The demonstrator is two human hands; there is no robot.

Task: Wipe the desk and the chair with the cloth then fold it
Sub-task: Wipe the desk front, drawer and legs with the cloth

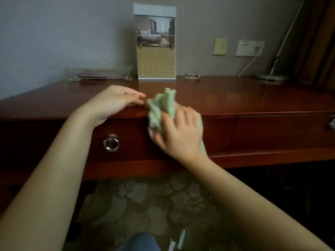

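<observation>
A crumpled pale green cloth [162, 107] is bunched against the front edge of the dark red wooden desk [235, 98]. My right hand [178, 132] grips the cloth, its fingers curled round the bundle in front of the drawer face. Part of the cloth sticks up over the desk top and a strip hangs below my wrist. My left hand [116, 102] rests on the desk edge just left of the cloth, fingers relaxed and nearly straight, holding nothing. No chair is in view.
A standing calendar card [156, 51] and a clear tray [98, 74] stand at the back of the desk against the wall. A small glass piece [191, 75] and a lamp base [271, 76] sit to the right. A ring drawer pull [111, 143] hangs below my left forearm. Patterned carpet lies underneath.
</observation>
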